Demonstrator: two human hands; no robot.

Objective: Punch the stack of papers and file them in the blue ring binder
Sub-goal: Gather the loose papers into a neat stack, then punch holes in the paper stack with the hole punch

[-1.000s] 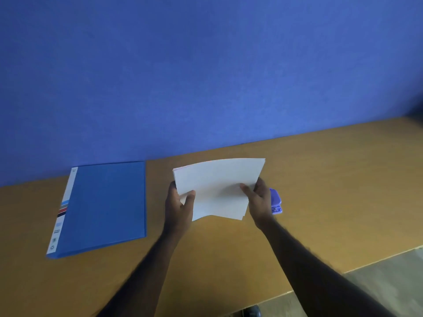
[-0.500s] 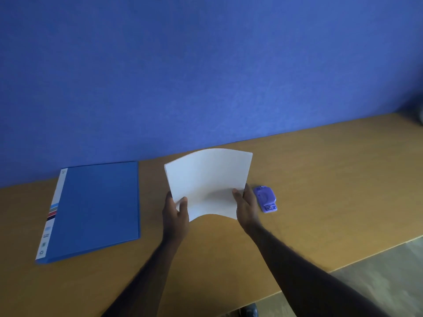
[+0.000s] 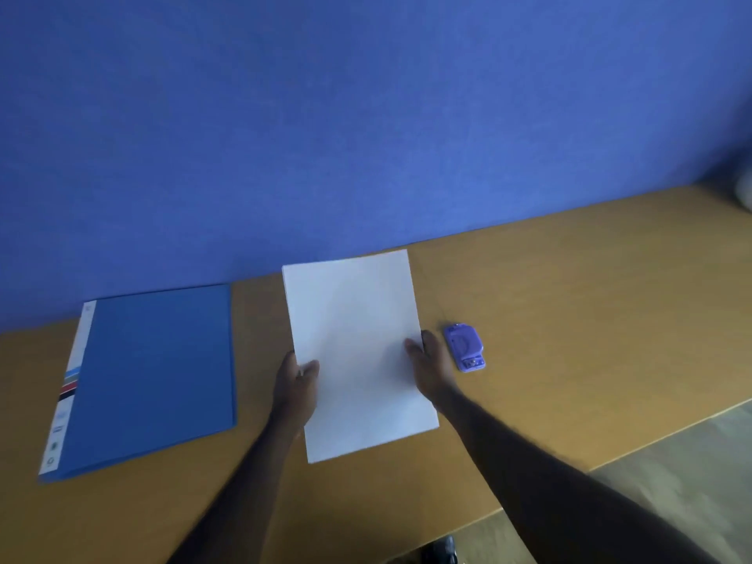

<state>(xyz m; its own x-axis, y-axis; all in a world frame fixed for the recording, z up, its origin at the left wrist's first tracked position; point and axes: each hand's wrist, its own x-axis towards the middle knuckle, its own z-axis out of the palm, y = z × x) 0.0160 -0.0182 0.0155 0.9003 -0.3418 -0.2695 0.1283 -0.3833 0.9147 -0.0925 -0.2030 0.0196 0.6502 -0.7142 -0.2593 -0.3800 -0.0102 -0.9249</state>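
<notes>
Gripped at both side edges: the white rectangular stack of paper sheets (image 3: 354, 339), centre of the frame, over the tan wooden table (image 3: 569, 299) — pinched at the left edge by the left hand (image 3: 295, 384), thumb on top, and at the right edge by the right hand (image 3: 429, 368) in the same way. Hard to tell whether resting on the table or held just above it. Before punching, best to tap the sheets square, with no stray edges. Then free the right hand for the small purple plastic hole punch (image 3: 464, 346), just beside it at right of centre, and push one long edge fully into the slot — avoid a skewed entry, or risk holes out of line. Leave the closed blue ring binder (image 3: 154, 372), at left of the frame, for afterwards.
</notes>
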